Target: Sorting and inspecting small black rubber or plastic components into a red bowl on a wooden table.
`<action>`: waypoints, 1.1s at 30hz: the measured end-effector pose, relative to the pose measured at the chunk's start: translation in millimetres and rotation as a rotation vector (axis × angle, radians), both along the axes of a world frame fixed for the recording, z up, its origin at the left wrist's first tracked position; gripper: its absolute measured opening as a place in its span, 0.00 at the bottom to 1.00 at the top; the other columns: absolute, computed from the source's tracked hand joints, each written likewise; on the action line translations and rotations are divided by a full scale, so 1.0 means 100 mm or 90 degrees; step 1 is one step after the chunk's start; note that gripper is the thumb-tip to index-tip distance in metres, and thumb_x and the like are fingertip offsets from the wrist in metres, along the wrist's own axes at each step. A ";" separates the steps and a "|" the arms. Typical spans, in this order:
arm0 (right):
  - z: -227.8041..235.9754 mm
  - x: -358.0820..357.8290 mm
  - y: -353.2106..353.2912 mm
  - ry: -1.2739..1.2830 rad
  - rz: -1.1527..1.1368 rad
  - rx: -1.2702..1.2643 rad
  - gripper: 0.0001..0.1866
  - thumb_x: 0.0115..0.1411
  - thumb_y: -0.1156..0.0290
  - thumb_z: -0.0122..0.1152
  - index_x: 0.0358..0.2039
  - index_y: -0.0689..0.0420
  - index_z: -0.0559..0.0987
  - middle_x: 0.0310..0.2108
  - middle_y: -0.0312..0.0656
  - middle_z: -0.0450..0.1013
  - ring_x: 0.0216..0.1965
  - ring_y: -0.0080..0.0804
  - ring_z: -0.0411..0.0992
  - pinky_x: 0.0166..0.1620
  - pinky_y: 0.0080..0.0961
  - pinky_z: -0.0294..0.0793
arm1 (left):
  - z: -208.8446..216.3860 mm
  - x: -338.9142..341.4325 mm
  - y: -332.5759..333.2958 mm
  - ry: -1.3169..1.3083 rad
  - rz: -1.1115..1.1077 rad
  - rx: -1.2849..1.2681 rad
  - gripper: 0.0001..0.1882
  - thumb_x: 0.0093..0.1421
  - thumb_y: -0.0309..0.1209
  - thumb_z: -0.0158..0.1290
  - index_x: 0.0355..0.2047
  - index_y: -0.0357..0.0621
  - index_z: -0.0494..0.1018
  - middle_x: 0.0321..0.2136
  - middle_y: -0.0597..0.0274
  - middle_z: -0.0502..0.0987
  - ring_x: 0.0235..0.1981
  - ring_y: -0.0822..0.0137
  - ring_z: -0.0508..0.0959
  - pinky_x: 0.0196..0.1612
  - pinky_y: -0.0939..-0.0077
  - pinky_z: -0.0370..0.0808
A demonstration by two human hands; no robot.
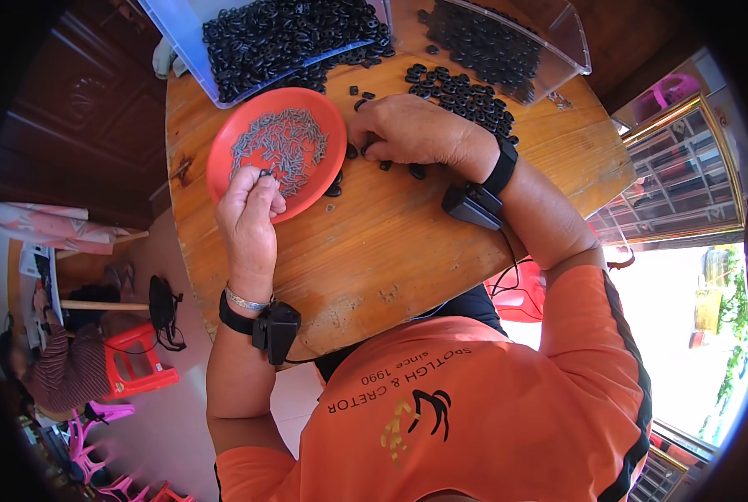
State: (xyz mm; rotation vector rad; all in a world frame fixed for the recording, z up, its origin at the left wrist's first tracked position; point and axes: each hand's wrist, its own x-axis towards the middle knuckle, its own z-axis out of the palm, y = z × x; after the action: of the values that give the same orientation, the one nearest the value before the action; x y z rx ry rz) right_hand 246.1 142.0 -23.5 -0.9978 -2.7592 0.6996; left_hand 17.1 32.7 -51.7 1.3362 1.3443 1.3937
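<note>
a person in an orange short-sleeved shirt [516,393] sits at a worn wooden surface [374,251], seen from above. the landmark is a round orange-red plate [220,163], holding a loose layer of short grey metal pins [282,134], too small to tell whether they are threaded.

the left hand [252,213] is over the near edge of the plate. its grip is a tight pinch, thumb against forefinger, with a small black part [267,173] between the tips.

the right hand [416,130] is just right of the plate, low over the surface, palm down. its fingers curl toward the thumb beside a few scattered black pieces; whether this grip has hold of one cannot be told.

right of the plate, past the right hand, a heap of black oval pieces [466,96] with holes spreads over the surface. just beyond the plate, a blue-tinted plastic bin [186,54] is full of similar pieces; a clear plastic bin [570,54], beyond the plate and to its right, holds more.

each wrist wears a strapped black device. well left of the plate, a person in a striped top [77,368] is near a red plastic stool [140,360].
</note>
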 end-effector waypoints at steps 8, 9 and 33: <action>0.08 0.12 0.04 0.062 0.038 -0.002 0.09 0.49 0.81 0.58 0.32 0.60 0.76 0.29 0.44 0.75 0.30 0.40 0.74 0.33 0.32 0.72 | 0.14 0.09 -0.02 0.020 -0.002 0.020 0.09 0.62 0.30 0.44 0.27 0.40 0.68 0.20 0.68 0.70 0.23 0.78 0.69 0.30 0.84 0.65; 0.10 0.12 0.05 0.102 0.049 0.002 0.09 0.49 0.81 0.58 0.33 0.60 0.76 0.29 0.44 0.75 0.30 0.39 0.74 0.33 0.31 0.73 | 0.16 0.10 -0.03 0.011 -0.007 0.026 0.08 0.61 0.29 0.45 0.27 0.39 0.68 0.20 0.68 0.70 0.24 0.78 0.68 0.29 0.83 0.64; 0.36 0.39 -0.10 0.469 0.102 0.069 0.10 0.50 0.79 0.63 0.34 0.58 0.75 0.29 0.37 0.73 0.32 0.30 0.74 0.37 0.23 0.73 | 0.39 0.70 0.00 0.099 -0.024 0.073 0.08 0.61 0.27 0.46 0.28 0.35 0.67 0.20 0.66 0.69 0.24 0.76 0.68 0.30 0.81 0.65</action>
State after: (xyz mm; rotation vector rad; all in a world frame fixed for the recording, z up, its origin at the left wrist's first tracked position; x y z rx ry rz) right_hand 285.5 132.2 12.1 -0.3789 -2.1986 0.7383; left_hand 87.1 32.4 -12.2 1.5652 1.3484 1.3820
